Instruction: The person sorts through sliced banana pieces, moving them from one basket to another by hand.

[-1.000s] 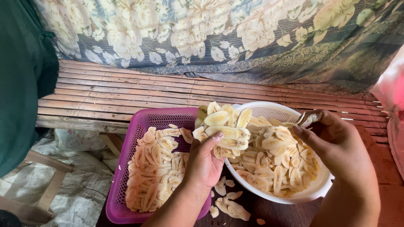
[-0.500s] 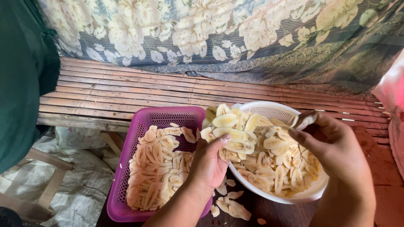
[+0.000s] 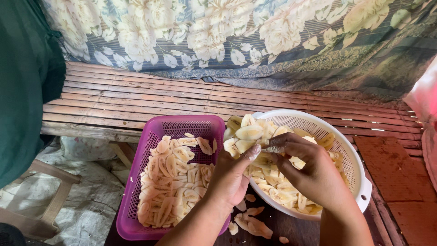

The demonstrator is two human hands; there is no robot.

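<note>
My left hand holds up a stack of pale banana slices between the two containers. My right hand reaches across over the white colander and its fingertips touch the same stack. The colander is full of more slices. To its left stands a purple plastic basket with a layer of slices spread inside.
A few loose slices lie on the dark surface in front of the containers. A slatted wooden bench runs behind, with a floral cloth hanging above it. A green fabric hangs at the left. White sacking covers the floor.
My right hand has moved left from the colander's far rim to the stack in my left hand. The stack has stayed raised between the containers.
</note>
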